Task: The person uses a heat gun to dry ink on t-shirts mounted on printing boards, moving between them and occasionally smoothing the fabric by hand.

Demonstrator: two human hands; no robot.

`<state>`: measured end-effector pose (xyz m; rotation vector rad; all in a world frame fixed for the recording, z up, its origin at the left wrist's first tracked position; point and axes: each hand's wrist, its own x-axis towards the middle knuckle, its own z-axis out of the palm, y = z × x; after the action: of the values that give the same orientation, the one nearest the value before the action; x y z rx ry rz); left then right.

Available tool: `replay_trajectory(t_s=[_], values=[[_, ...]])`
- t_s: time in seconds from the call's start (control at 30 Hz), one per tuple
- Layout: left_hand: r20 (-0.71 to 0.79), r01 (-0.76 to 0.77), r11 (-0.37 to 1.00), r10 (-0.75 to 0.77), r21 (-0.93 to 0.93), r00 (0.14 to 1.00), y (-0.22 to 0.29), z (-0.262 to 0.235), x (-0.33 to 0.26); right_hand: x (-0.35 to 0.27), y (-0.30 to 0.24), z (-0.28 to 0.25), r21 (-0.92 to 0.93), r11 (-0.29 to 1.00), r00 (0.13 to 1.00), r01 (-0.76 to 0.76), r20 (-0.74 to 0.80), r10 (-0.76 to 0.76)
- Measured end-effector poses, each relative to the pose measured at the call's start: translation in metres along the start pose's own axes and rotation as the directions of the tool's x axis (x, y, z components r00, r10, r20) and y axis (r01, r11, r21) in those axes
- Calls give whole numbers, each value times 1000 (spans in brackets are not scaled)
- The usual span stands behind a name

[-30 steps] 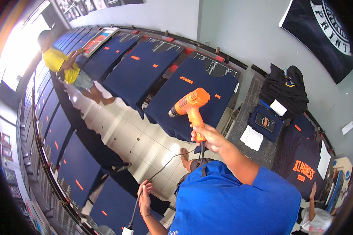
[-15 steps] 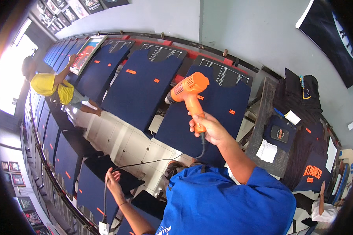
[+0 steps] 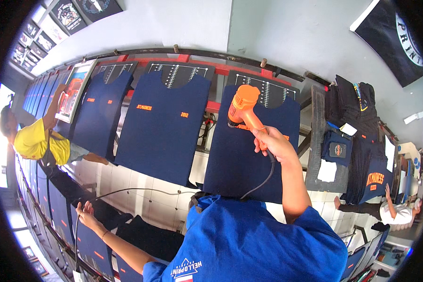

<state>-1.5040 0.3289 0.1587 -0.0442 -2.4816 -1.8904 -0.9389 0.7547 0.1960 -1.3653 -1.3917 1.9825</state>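
Observation:
My right hand (image 3: pixel 276 144) is closed round the handle of an orange heat gun (image 3: pixel 245 99). Its nozzle is tipped down toward small orange lettering on a navy T-shirt (image 3: pixel 249 164), which lies flat over a dark board with white ruled marks. The lettering is partly hidden by the gun, and I cannot tell how far the nozzle is from the cloth. Off to the left, my left hand (image 3: pixel 87 215) has the gun's black cable (image 3: pixel 141 189) looped over its loosely curled fingers. From there the cable hangs down toward a white plug or socket at the lower edge.
More navy shirts (image 3: pixel 162 129) on boards run leftward, and another row (image 3: pixel 91 244) lies at lower left. A person in yellow (image 3: pixel 44 141) handles a framed screen (image 3: pixel 76 91). Right stands a dark table (image 3: pixel 315 141) with folded garments (image 3: pixel 352 105); another person (image 3: pixel 395 211) is beyond.
The heat gun has turned from pointing left to pointing down at the shirt's lettering. My left hand has moved farther left with the cable. The person in yellow has shifted left in view.

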Motion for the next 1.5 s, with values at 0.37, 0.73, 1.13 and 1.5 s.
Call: replay_trajectory(t_s=[0.37, 0.73, 1.13, 1.5], values=[[-79, 291, 938, -310, -189, 948, -163, 162, -1, 8, 12, 25, 22, 1000, 984, -22, -177, 25], [25, 521, 838, -524, -164, 851, -153, 267, -91, 15, 17, 41, 31, 999, 975, -15, -222, 22], [-66, 365, 917, -359, 160, 931, -160, 278, -97, 19, 20, 45, 25, 1000, 972, -8, -236, 13], [-79, 357, 923, -349, 142, 934, -159, 279, -99, 17, 17, 50, 19, 1000, 965, -13, -262, 17]])
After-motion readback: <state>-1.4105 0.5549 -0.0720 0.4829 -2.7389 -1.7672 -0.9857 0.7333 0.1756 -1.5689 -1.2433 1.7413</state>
